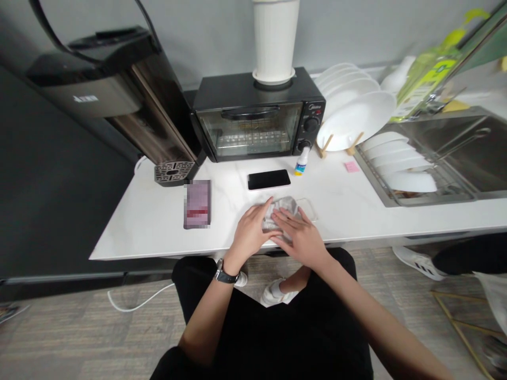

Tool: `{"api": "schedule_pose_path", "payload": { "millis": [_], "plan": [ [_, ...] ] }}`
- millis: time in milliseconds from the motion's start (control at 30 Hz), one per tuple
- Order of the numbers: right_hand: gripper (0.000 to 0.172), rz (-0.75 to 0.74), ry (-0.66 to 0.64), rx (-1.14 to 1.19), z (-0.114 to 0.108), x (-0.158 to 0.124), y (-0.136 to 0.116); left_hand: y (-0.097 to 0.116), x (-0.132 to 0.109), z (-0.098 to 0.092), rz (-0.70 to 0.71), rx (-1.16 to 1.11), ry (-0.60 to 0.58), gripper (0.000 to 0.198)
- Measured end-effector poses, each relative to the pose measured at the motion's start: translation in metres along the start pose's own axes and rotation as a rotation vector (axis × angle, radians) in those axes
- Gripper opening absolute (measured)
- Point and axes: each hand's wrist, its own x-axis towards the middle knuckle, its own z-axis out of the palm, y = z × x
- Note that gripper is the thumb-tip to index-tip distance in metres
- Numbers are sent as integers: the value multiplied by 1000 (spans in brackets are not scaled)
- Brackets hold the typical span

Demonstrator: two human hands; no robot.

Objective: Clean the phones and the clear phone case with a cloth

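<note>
Both of my hands rest on a small crumpled clear plastic packet (284, 207) lying near the front edge of the white counter (150, 227). My left hand (250, 232), with a watch on its wrist, lies against the packet's left side, fingers curled at its edge. My right hand (300, 235) lies flat over the packet with fingers stretched out, pressing it down. A clear phone case (309, 207) shows just behind the packet. A black phone (269, 179) lies face up a little farther back.
A black toaster oven (257, 113) with a white cylinder (275, 39) on top stands at the back. A water dispenser (119, 89) stands left, a blurred card (197, 203) beside it. White plates (356, 113), a sink rack (407, 174), a small bottle (301, 161) and another person's shoe (418, 262) are on the right.
</note>
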Motion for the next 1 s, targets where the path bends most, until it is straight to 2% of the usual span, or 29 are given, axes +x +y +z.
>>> {"api": "schedule_pose_path", "payload": {
  "millis": [100, 267, 367, 600, 733, 900, 1000],
  "plan": [
    [40, -53, -41, 40, -2, -5, -3, 1, 0, -2, 16, -12, -20, 70],
    [37, 106, -9, -30, -14, -23, 27, 2, 1, -1, -6, 3, -22, 71],
    [40, 156, 34, -60, -13, -21, 31, 1, 2, 1, 0, 0, -4, 72],
    [47, 95, 64, -10, 1, -3, 8, 0, 0, 1, -6, 2, -3, 69],
    [49, 75, 43, -6, -1, -5, 7, 0, 1, 0, -10, -5, -5, 71],
    [47, -53, -19, 18, -4, -7, 3, 1, 2, 1, 25, -26, -20, 70],
    [44, -48, -9, -3, -6, -5, 8, 1, 1, 2, 20, -10, -20, 69]
  ]
}}
